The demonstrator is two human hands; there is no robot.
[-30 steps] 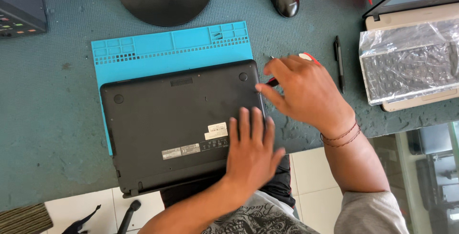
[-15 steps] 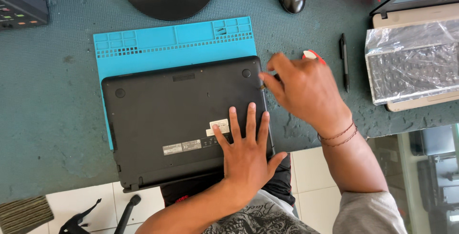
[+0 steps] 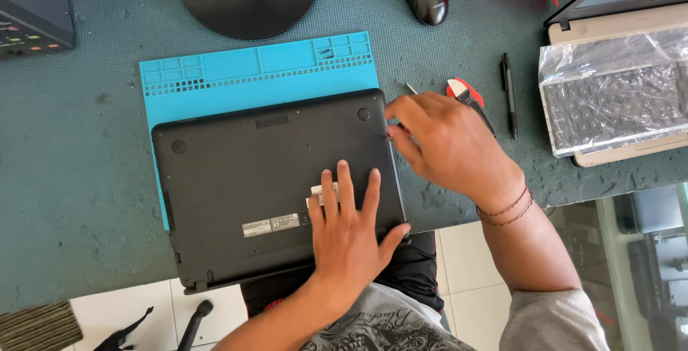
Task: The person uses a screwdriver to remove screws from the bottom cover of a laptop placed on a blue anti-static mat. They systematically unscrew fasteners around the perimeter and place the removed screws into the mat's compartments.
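On a teal tabletop (image 3: 72, 179), a black laptop (image 3: 265, 179) is laid upside down, partly over a blue repair mat (image 3: 215, 78), its long axis running left to right. The left hand (image 3: 347, 233) is pressed flat and open on the base near the right end. The right hand (image 3: 448, 143), fingers pinched around a slim tool whose tip alone is seen, is set at the laptop's right edge; a red-handled cutter (image 3: 466, 93) lies just beyond.

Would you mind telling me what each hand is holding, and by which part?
The left hand only presses flat on the black laptop. The right hand pinches something at the laptop's right edge; what cannot be told.
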